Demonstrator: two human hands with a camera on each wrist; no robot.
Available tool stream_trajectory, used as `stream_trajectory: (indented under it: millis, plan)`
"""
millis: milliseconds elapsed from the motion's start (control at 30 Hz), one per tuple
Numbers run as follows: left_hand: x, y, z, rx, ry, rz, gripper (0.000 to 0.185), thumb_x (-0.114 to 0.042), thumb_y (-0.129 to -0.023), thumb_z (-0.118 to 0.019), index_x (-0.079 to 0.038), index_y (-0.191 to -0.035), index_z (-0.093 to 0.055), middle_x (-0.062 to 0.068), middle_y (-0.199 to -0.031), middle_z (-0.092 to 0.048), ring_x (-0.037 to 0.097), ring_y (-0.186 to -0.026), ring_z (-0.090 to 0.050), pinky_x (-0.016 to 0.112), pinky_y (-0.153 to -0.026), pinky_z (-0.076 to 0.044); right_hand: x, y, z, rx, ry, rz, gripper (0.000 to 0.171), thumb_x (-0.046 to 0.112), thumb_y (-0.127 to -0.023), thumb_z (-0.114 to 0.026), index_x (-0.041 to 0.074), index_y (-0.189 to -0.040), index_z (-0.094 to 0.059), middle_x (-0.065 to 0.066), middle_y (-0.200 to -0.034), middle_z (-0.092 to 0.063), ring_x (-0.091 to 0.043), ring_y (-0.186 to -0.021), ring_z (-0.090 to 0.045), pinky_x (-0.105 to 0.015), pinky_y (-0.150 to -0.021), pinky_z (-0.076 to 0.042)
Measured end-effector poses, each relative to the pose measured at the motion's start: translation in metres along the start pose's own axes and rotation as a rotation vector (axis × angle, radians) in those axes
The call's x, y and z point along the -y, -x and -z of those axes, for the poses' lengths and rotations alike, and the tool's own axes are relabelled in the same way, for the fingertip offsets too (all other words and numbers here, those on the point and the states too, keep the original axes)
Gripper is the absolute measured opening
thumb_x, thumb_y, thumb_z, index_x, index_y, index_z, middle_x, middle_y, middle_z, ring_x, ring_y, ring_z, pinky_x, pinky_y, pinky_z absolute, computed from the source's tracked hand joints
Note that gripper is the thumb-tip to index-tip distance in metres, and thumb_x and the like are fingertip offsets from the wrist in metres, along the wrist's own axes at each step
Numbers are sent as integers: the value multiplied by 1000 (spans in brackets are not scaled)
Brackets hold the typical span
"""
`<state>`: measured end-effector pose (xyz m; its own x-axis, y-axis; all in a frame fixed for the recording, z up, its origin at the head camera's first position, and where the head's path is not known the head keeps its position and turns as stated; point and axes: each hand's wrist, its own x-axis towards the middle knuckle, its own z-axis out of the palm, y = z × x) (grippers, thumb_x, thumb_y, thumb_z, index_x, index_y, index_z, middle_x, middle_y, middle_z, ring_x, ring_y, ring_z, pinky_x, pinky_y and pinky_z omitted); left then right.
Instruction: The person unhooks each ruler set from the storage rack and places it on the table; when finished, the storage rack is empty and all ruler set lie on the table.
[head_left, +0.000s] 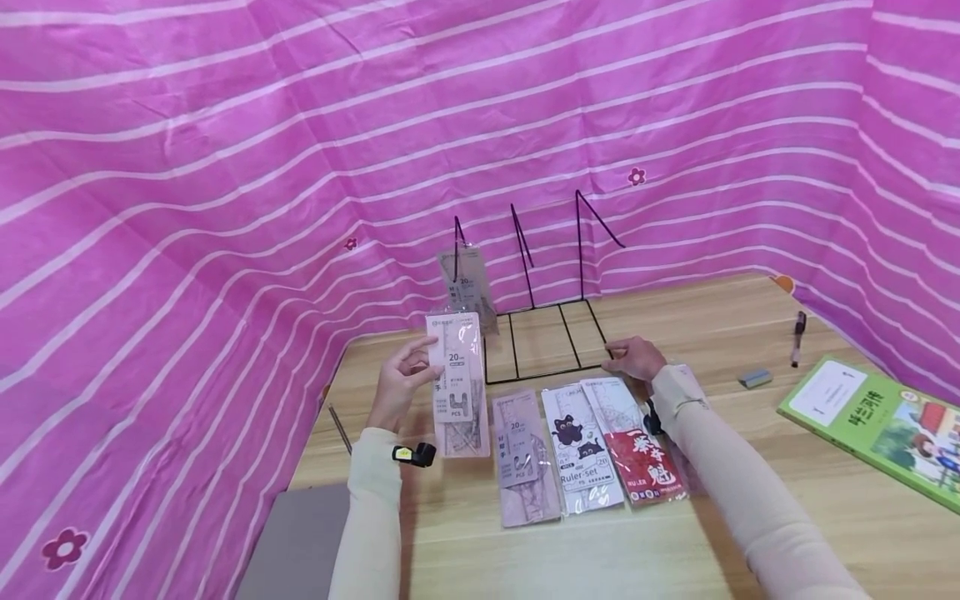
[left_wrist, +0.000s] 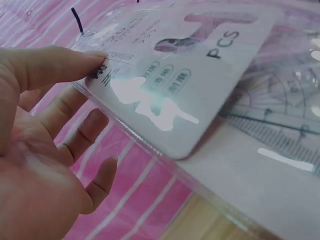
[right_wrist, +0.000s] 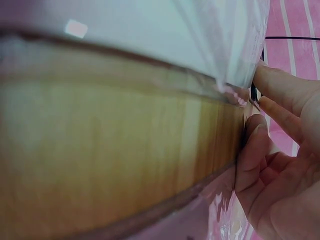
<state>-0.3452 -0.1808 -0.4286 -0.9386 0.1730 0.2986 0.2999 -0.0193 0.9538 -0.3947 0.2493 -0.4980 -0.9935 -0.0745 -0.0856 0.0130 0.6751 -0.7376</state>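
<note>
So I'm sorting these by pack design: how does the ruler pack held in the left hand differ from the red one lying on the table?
The held ruler pack is pale grey-pink with a "20" label; the red ruler pack has a red card with large characters. The held pack is lifted upright, pinched by the left hand; the red one lies flat on the table, its top end by the right hand. Both are clear-wrapped ruler sets.

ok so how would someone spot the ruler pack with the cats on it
Start at the black wire rack at the back of the wooden table. Before it lies a row of three flat ruler packs; the cat pack is the middle one, white with two black cats, between a grey pack and a red pack.
</note>
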Motion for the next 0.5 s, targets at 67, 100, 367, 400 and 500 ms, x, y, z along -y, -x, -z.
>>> stream_trajectory:
  millis: [67,100,367,400,500]
  plan:
    - [3,4,2,6,17,7,58,11,-83,-71,1,-139,-55,-2,-87,-73,17,-82,-70,29,-85,-58,1,-1,0,3,1,-1,60,22,-93,-73,1,-145,-50,-34,-139,-53,-48,-126,-52,-58,-108,-41]
    - [5,6,2,4,29,15,58,11,-84,-71,2,-139,-55,-2,-87,-73,17,-82,-71,28,-85,-58,1,-2,0,2,9,3,60,22,-93,-73,1,-145,-51,-34,-138,-54,-48,-126,-53,-57,-108,-42]
    - [22,22,4,-1,-8,220,58,9,-81,-73,-3,-136,-58,-1,-83,-73,13,-79,-69,27,-83,-57,3,0,1,6,29,6,60,23,-93,-73,2,-145,-51,-34,-136,-55,-48,-124,-55,-58,-106,-43]
    - [25,23,4,-11,-27,259,58,9,-80,-73,-4,-135,-60,-2,-81,-73,12,-78,-68,26,-82,-56,3,0,1,4,31,8,60,23,-93,-73,2,-145,-51,-34,-136,-55,-48,-124,-55,-58,-106,-43]
    - [35,27,3,-39,-43,359,57,13,-78,-73,-4,-132,-63,-3,-74,-66,8,-71,-61,23,-74,-55,2,0,1,2,29,4,61,24,-93,-73,2,-145,-50,-35,-138,-53,-49,-125,-54,-58,-107,-42]
